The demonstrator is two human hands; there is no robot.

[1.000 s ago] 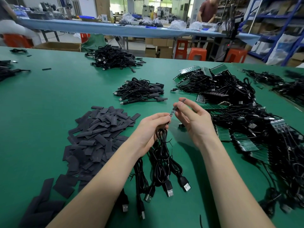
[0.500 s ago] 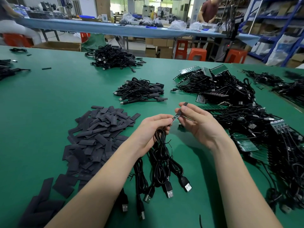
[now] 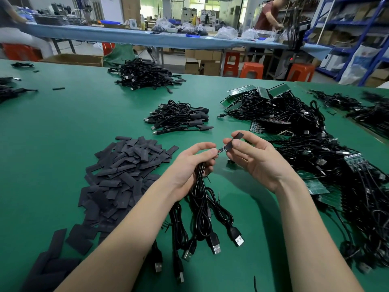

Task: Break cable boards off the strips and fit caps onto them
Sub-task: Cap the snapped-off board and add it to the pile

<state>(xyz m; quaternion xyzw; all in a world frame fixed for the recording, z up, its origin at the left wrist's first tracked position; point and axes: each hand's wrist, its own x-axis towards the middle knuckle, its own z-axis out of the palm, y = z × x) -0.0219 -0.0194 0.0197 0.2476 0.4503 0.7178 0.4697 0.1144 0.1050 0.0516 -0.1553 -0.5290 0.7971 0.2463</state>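
Fingers did the fine work over the middle of the green table (image 3: 63, 127); the left hand (image 3: 189, 165) was curled round a bundle of black USB cables (image 3: 202, 199) whose plugs trailed toward the near edge, and its fingertips pinched the small cable board (image 3: 220, 151) at its cable end; the right hand (image 3: 254, 159) pinched a black cap (image 3: 232, 142) between thumb and forefinger, the cap's mouth partway over the board's free end, the other fingers spread loose.

Caps of the same kind lay heaped toward the left side (image 3: 126, 171); finished capped cables sat in a small pile beyond the hands (image 3: 179, 118); green board strips tangled with cables (image 3: 294, 127) filled the right side.

To my eye the board looked thin, stiff and brittle, light as nothing, best held by its long edges close to the solder end so the wire joints took no strain; the cap looked like a soft flattened sleeve, easily squashed shut, so a light pinch on its sides would keep the mouth open; pressing hard on its flat faces would likely jam it.
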